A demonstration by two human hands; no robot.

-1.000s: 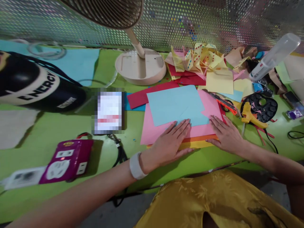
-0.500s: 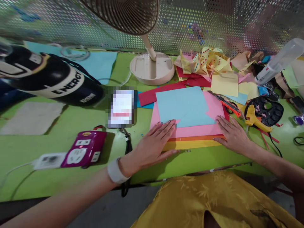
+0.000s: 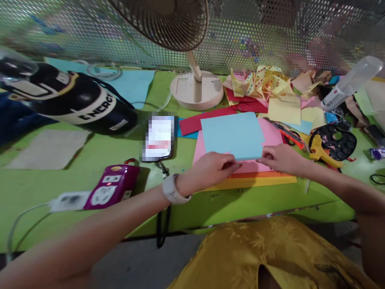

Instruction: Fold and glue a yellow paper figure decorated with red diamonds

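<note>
A light blue sheet of paper (image 3: 233,132) lies on top of pink paper (image 3: 270,134), with orange and yellow sheets (image 3: 255,182) showing below. My left hand (image 3: 215,167), a pale band on its wrist, is closed in a pinch at the blue sheet's near left edge. At the near right corner, the fingers of my right hand (image 3: 275,157) are pinched on the same edge. Between the two hands that edge looks slightly raised or turned up. My fingertips partly hide the paper they grip.
Left of the paper are a phone (image 3: 159,137), a purple power strip (image 3: 112,185) and a black bottle (image 3: 90,102). A fan (image 3: 197,94) stands behind. To the right lie a utility knife (image 3: 291,137), a yellow glue gun (image 3: 320,150) and paper scraps (image 3: 267,82).
Both hands have gone from lying flat on the papers to pinching the blue sheet's near edge, and have come closer together. The view has shifted slightly.
</note>
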